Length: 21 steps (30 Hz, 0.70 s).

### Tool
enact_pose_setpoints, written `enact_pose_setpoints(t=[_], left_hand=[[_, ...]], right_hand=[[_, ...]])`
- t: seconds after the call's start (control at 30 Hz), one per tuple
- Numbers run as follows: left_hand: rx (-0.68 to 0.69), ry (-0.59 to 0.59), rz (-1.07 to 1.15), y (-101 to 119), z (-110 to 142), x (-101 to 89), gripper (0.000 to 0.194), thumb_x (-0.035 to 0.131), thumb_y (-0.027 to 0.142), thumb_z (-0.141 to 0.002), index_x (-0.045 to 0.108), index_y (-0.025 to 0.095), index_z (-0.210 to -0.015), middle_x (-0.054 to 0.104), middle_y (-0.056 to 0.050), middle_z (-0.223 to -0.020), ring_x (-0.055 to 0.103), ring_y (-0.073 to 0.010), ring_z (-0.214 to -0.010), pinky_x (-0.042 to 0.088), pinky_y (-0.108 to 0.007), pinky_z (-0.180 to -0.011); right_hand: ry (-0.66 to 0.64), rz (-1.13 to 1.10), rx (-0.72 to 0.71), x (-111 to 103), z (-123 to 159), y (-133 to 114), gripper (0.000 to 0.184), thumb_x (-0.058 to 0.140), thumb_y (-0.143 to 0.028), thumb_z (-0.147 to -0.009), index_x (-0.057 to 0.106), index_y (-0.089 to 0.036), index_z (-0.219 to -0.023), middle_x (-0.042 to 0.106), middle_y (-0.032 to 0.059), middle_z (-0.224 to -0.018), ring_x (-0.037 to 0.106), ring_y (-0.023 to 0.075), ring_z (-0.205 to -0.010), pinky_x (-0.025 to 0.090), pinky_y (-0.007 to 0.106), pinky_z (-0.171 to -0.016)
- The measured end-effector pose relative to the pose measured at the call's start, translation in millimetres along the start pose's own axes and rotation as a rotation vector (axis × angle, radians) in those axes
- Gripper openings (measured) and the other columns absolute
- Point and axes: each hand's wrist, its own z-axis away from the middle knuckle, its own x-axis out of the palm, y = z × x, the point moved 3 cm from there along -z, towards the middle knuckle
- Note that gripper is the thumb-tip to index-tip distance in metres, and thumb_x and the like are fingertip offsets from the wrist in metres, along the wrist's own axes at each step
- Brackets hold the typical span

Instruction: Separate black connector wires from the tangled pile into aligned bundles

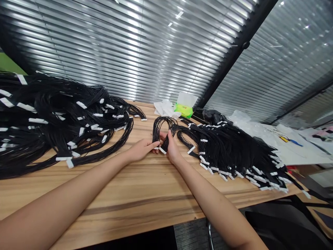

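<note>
A bundle of thin black wires (164, 122) with white connectors at its ends is bent into an arch above the middle of the table. My left hand (142, 149) pinches its left end by the white connector. Around the right end close the fingers of my right hand (172, 147), near the other white connector (162, 150). Some fingertips are hidden behind the wires. Just right of my right hand lies a large pile of similar black wire bundles (234, 149), their white connectors mostly towards the near side. Another big, tangled pile (85, 118) spreads over the left of the table.
The wooden table (145, 205) has a near edge below my forearms. Crumpled white tissues (166, 108) and a green tissue pack (183, 109) stand by the window blinds (109, 45). Clear plastic bags (243, 121) lie behind the right pile, and a dark chair (281, 222) is at lower right.
</note>
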Motion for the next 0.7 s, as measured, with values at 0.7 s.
enact_pose_setpoints(t=[0.7], left_hand=[[-0.045,0.389,-0.026,-1.5,-1.1,-19.7,0.045,0.055,0.051,-0.081,0.070,0.011,-0.097,0.072,-0.010,-0.104,0.064,-0.0253,-0.098,0.048,-0.035,-0.091]], right_hand=[[0.067,0.256,-0.109,6.6,7.8,-6.4,0.036,0.066,-0.048,-0.075,0.067,-0.018,-0.095,0.068,0.0031,-0.082,0.063,0.0143,-0.064,0.045,0.026,-0.061]])
